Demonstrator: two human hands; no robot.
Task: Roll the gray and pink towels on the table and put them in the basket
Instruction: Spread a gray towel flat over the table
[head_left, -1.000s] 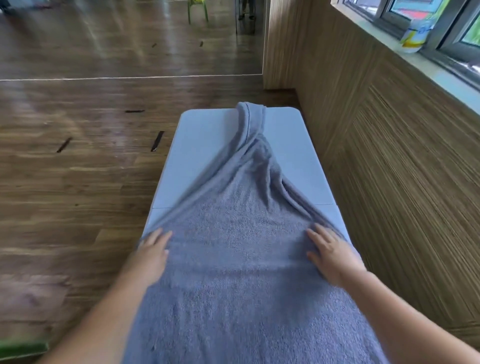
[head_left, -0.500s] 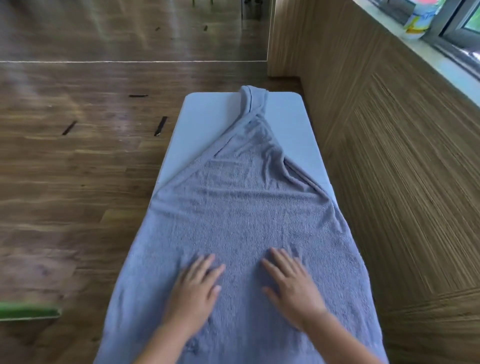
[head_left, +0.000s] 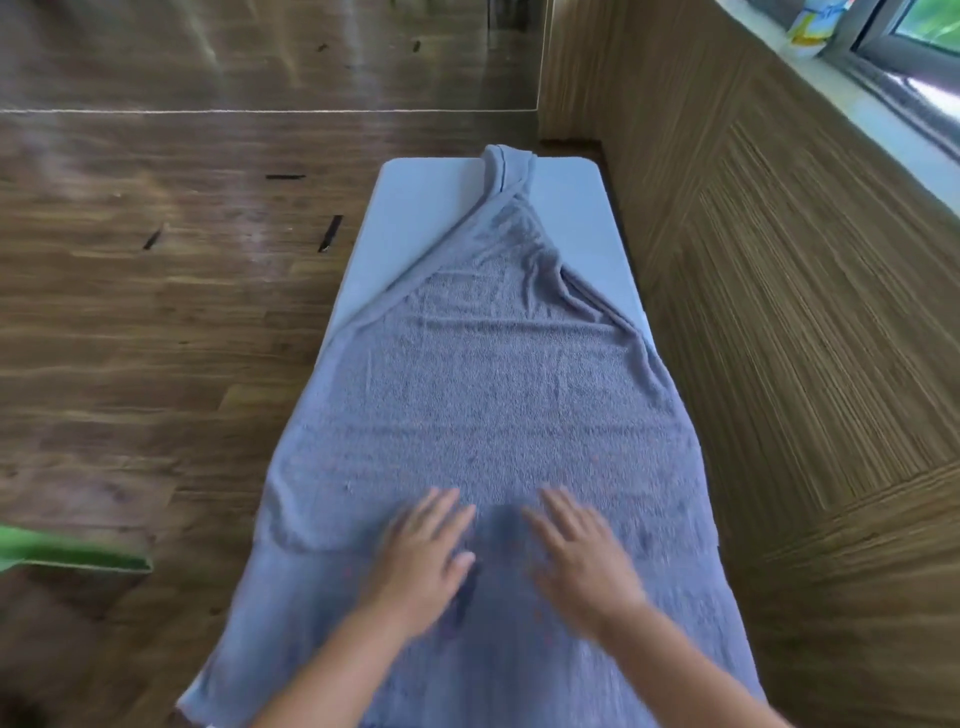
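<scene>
A gray towel (head_left: 488, 384) lies spread lengthwise over the long white table (head_left: 410, 218), narrowing to a bunched tip at the table's far end and hanging over both near sides. My left hand (head_left: 421, 551) and my right hand (head_left: 582, 556) rest flat on the towel's near middle, side by side, fingers straight and spread, a small gap between them. Both hands are motion-blurred. No pink towel or basket is in view.
A wood-panelled wall (head_left: 779, 312) runs close along the table's right side, with a window ledge (head_left: 883, 104) above holding a white and yellow container (head_left: 808, 26). Wooden floor (head_left: 156, 312) lies to the left. A green object (head_left: 67, 551) shows at the left edge.
My hands moved from the towel's outer edges in to its middle and stay pressed there. The towel now lies smoother and wider across the table. The camera tilted further down.
</scene>
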